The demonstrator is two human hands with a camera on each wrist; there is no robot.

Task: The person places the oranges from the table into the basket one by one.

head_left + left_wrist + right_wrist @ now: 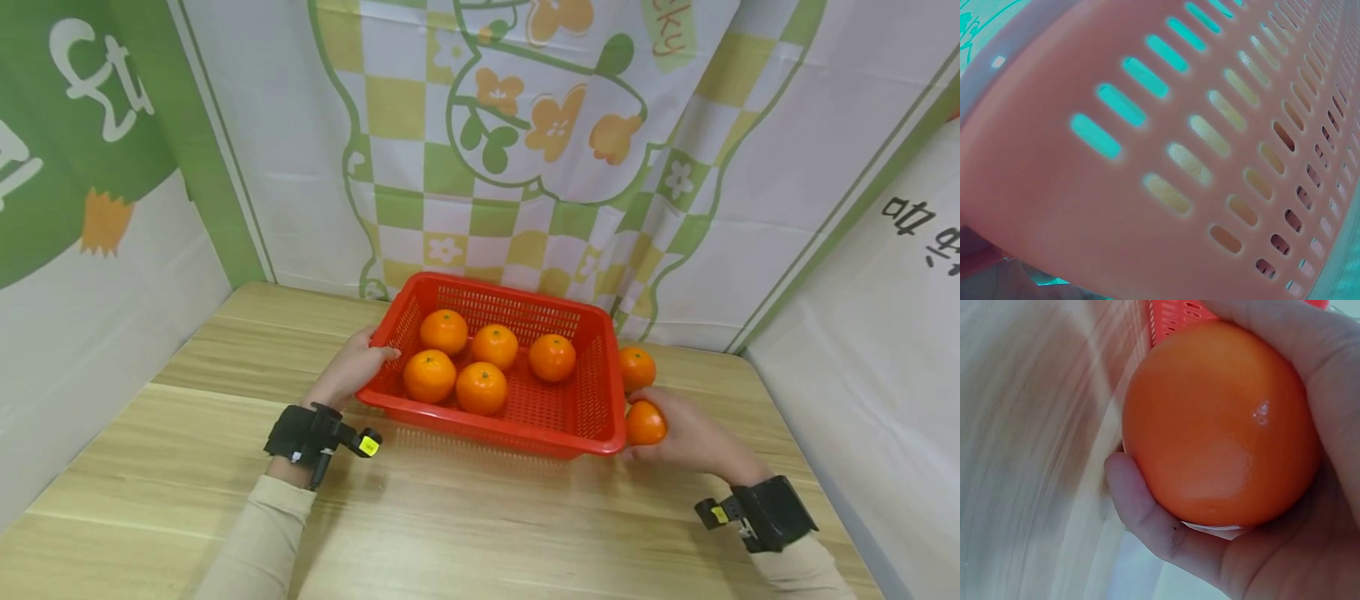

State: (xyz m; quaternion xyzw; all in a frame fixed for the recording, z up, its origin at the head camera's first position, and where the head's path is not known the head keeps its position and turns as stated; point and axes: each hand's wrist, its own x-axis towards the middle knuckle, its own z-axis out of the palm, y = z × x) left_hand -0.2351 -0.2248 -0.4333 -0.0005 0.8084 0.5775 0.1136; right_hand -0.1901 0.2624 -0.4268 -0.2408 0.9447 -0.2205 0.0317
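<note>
A red plastic basket [543, 414] with slotted walls stands on the table, several oranges [482, 388] lying inside, mostly toward its left. My left hand [354, 363] grips the basket's left rim, thumb over the edge, other fingers largely hidden beneath. In the left wrist view the slotted basket wall [1041, 181] fills most of the picture. Just outside the right wall, my right hand [678, 429] holds an orange [1219, 425], with thumb and fingers curled round it. Another orange [637, 368] sits behind that hand, close against the basket's right side.
The wooden table [480, 517] ends at a patterned cloth [517, 217] hanging behind the basket. Pale cloth panels [877, 333] close in the right and left sides. Each wrist carries a black strap with a small camera [367, 442].
</note>
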